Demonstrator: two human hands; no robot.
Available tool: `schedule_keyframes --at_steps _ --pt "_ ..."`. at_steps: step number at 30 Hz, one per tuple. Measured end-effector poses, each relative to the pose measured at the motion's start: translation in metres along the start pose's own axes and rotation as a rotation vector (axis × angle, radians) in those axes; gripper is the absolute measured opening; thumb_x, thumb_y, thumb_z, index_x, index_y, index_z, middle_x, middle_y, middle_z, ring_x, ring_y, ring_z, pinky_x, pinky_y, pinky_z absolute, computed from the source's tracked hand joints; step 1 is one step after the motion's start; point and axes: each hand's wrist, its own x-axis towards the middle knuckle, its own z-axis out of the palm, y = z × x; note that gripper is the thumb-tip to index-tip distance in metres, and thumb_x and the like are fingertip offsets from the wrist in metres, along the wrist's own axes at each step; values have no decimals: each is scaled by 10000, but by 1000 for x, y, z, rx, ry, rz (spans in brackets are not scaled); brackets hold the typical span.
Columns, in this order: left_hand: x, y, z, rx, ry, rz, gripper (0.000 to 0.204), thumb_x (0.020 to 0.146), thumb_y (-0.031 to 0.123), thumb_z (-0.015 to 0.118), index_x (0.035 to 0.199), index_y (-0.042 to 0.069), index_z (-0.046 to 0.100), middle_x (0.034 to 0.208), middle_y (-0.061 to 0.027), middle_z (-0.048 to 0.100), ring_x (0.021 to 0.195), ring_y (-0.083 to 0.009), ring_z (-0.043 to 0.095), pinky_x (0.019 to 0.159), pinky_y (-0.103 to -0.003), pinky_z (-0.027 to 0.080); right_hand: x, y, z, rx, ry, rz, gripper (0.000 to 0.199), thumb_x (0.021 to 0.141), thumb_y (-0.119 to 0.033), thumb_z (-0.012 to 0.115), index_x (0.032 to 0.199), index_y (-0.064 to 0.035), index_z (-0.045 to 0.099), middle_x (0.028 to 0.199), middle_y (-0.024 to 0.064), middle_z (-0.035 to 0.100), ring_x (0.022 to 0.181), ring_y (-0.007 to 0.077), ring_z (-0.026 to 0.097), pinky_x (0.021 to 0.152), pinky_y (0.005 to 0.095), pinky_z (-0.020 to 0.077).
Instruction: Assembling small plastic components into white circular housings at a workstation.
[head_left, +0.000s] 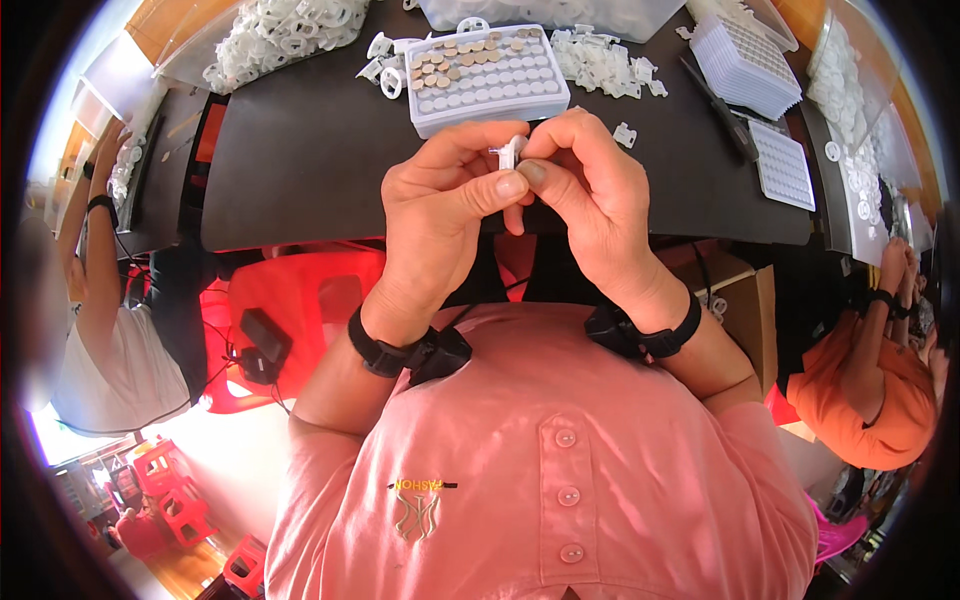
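the left hand (440, 205) and right hand (590, 195) pinch 1 small white plastic piece (511, 152) between their fingertips, held above the dark table's (300, 160) near edge, just before the white compartment tray (487, 78).

Left hand (440, 200) and right hand (590, 190) meet over the near edge of the dark rectangular table (300, 160), fingertips pinched together on a small white plastic clip piece (511, 152). Just beyond them sits a white plastic grid tray (487, 78), partly filled with round tan discs (462, 56). Loose white plastic parts (600, 62) lie right of the tray; a bigger heap of white plastic rings (280, 30) sits far left. Stacked white empty grid trays (745, 65) at right. Black wrist straps on both forearms. A person in orange sits at right, another in white at left.
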Motion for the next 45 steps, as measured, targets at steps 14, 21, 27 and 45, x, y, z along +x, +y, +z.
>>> schedule_keyframes --at_steps 14,21,27,45 --pt "-2 -2 -5 19 12 25 355 868 28 732 1203 -51 647 1007 -139 698 798 -193 663 566 -290 533 1 0 4 -91 24 -68 43 973 31 599 990 2 572 903 61 562 655 113 612 559 252 513" --pt "-3 1 -2 -46 -15 8 331 865 -43 721 1192 -44 673 961 -110 682 767 -161 646 536 -265 550 0 0 1 -136 20 -147 74 924 68 627 962 6 609 945 67 564 671 122 624 568 248 505" --pt "-2 0 -7 -87 -50 -16 322 882 -42 691 1203 -50 666 975 -134 691 782 -180 662 537 -273 549 0 -2 -1 -273 15 -191 133 892 68 645 981 -31 643 941 82 564 686 146 627 595 278 510" --pt "-2 3 -4 -5 -35 -56 333 892 25 703 1206 -72 653 970 -172 687 771 -195 668 547 -284 526 7 11 -91 -1269 -27 -120 119 792 -68 737 892 -78 673 825 41 595 860 264 612 727 393 489"
